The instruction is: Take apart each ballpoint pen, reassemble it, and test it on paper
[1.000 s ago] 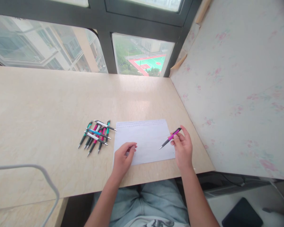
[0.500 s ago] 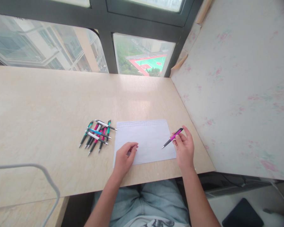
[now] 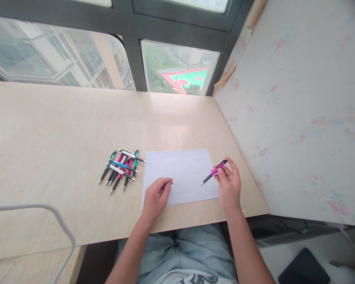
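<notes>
A purple and black ballpoint pen [image 3: 217, 169] is held between the thumb and fingers of my right hand [image 3: 229, 184], over the right side of a white sheet of paper [image 3: 186, 173]. Its metal tip points down and to the left. Rows of small, faint marks run along the sheet's top edge. My left hand [image 3: 156, 195] rests on the paper's lower left part, fingers curled in and thumb near the fingertips; whether anything is inside I cannot make out. Left of the paper lies a crossed pile of several pens [image 3: 121, 170] in green, pink, blue and white with black grips.
A floral-papered wall [image 3: 298, 118] borders the table [image 3: 62, 138] on the right. Windows in a dark frame [image 3: 177, 23] stand at the back. A grey cable [image 3: 57, 217] loops over the table's front left. A dark flat object [image 3: 304, 268] lies below at right.
My right hand has shifted slightly left with the purple pen, its tip moving a little left over the paper. My left hand, the paper and the pile of pens have stayed put.
</notes>
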Demonstrator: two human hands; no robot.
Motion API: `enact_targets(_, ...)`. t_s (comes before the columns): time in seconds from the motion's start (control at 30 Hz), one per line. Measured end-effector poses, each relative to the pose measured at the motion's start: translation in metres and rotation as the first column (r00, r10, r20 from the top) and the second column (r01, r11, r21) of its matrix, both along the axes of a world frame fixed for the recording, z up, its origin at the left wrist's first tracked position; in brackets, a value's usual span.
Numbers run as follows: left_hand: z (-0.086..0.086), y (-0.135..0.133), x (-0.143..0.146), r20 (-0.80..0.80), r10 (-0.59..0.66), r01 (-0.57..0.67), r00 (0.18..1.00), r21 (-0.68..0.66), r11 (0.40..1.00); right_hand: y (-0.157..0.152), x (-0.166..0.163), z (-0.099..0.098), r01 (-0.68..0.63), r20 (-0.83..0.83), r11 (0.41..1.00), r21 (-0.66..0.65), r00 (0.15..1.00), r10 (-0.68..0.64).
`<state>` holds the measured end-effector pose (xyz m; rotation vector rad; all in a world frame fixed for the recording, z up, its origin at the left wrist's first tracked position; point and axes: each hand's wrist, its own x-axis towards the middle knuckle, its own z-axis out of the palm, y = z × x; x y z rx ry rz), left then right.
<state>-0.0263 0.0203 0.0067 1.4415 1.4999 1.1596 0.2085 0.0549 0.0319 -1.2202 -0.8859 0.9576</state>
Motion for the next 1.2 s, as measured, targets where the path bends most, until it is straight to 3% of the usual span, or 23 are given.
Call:
enact_targets(0.57, -0.004, 0.000, -0.002, -0.130, -0.047, 0.053, 0.990, 0.042, 0.998, 0.001, 0.000, -0.004, 0.028, -0.007, 0.999, 0.015, 1.000, -0.028)
enact_targets(0.9, -0.004, 0.001, -0.002, -0.153, -0.066, 0.075, 0.986, 0.050, 0.996, 0.019, 0.011, -0.004, 0.024, -0.255, 0.995, -0.096, 0.966, -0.048)
enact_targets(1.2, -0.005, 0.001, -0.002, -0.217, -0.084, 0.100, 0.973, 0.063, 0.993, 0.064, 0.026, 0.000, 0.008, -0.456, 0.998, -0.057, 0.889, -0.033)
